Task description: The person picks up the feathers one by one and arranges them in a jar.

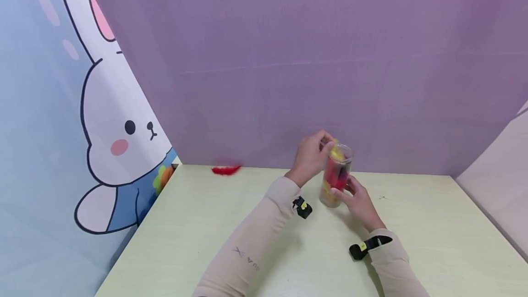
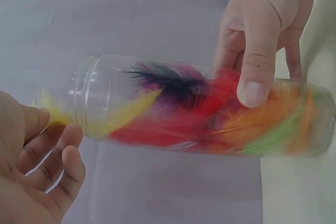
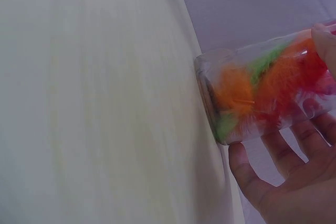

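A clear jar [image 1: 330, 200] stands on the table, filled with coloured feathers [image 2: 173, 124] in red, orange, green and dark purple. My right hand [image 1: 358, 200] grips the jar from the right, its thumb across the near side and its fingers round the back. At the jar's mouth, my left hand [image 1: 312, 154] pinches the end of a yellow feather [image 2: 134, 109]. Most of that feather lies inside the jar, and its tip sticks out past the rim. In the right wrist view, orange and green feathers [image 3: 233, 95] lie near the jar's base.
A red feather [image 1: 226, 170] lies at the table's back edge, left of the jar. Behind the pale table [image 1: 433, 233] hangs a purple cloth [image 1: 309, 58]. A rabbit-printed sheet [image 1: 107, 118] hangs on the left, and a white panel [image 1: 501, 168] is at the right.
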Available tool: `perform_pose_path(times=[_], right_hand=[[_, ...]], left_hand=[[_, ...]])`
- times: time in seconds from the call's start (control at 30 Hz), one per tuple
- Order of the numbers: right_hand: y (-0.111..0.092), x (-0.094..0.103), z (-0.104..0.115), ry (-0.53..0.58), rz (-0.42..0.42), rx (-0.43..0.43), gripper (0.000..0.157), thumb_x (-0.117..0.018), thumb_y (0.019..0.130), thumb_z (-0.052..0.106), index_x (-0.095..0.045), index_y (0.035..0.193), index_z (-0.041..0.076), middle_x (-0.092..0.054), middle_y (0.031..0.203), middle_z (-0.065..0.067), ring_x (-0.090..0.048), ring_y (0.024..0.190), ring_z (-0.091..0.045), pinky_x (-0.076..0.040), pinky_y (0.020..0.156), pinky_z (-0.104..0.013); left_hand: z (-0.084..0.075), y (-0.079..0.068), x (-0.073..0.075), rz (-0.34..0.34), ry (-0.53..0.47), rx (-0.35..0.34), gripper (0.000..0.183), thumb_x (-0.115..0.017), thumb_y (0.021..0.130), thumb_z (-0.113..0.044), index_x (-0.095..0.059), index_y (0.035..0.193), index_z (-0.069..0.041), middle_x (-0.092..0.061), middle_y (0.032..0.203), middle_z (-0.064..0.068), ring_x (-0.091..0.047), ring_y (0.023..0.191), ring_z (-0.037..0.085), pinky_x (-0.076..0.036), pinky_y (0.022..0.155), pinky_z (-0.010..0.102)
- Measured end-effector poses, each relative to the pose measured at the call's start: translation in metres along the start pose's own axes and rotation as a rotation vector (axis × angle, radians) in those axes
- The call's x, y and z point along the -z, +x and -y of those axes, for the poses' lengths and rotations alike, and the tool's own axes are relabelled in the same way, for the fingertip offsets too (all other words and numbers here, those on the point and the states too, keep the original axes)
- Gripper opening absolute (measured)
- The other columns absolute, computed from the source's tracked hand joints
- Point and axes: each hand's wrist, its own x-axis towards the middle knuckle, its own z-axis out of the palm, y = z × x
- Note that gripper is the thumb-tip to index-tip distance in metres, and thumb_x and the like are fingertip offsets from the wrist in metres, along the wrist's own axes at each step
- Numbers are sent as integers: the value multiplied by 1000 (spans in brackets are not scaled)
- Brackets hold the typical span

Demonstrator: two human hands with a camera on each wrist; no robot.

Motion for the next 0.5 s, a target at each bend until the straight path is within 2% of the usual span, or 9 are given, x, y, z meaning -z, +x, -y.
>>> perform_pose_path(times=[0.23,0.5], right_hand=[[0,0,0,-6,-1,0,80,-73,94,44,-36,158,12,-42,160,-16,-39,148,-41,-29,120,-64],[-1,-1,1,0,0,-10,81,-73,94,45,-36,158,13,-41,161,-16,-37,149,-42,-28,120,-64]], left_hand=[[0,1,-6,0,59,-3,10,-64,102,-22,-71,105,-16,-74,96,-3,-60,76,0,-47,65,13],[-4,1,-4,-25,37,3,11,-63,103,-20,-71,104,-14,-74,93,-1,-59,73,1,-46,63,13]])
